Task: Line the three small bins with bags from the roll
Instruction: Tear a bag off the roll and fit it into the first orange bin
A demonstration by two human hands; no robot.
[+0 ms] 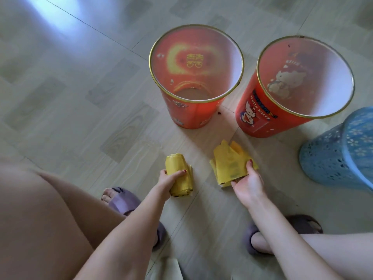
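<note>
The yellow roll (pixel 178 178) is gripped by the left hand (pixel 168 179); a folded bag (pixel 228 165) is pinched by the right hand (pixel 249 183). The thin bag could be ripped if pulled hard.

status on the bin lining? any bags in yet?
None lined yet: both red round bins and the blue perforated plastic bin show no bag. In hand: the left hand grips the yellow bag roll; the right hand holds a detached, folded yellow bag. Left: open it, line all three.
</note>
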